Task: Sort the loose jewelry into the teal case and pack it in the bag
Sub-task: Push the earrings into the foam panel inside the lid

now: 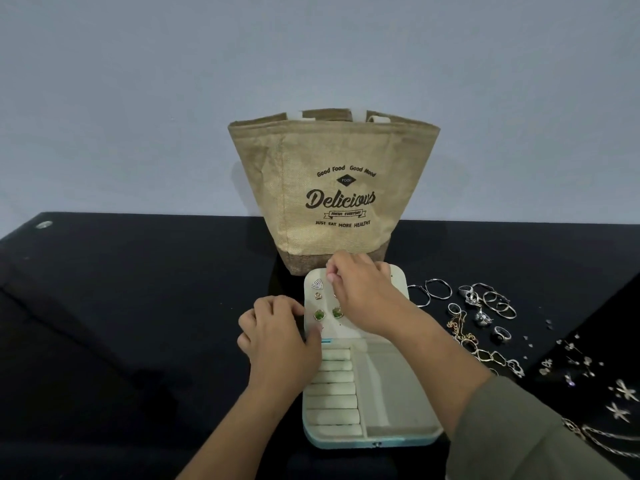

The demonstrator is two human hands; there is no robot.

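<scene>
Left hand [277,336] — at teal case [346,442] edge

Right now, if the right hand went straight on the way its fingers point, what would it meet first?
The right hand would probably meet the bag at its brown base, just past the teal case lid's far corner; depth is unclear.

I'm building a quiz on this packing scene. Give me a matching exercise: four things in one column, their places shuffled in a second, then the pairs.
1. tan burlap bag printed "Delicious"
2. pair of green square stud earrings
3. thin silver hoops
4. pale padded ring rolls

a. loose on the black tabletop, right of the open teal case
b. in the case's near half, left side
c. upright behind the case
d. on the case's far panel

Pairs: 1-c, 2-d, 3-a, 4-b.
</scene>
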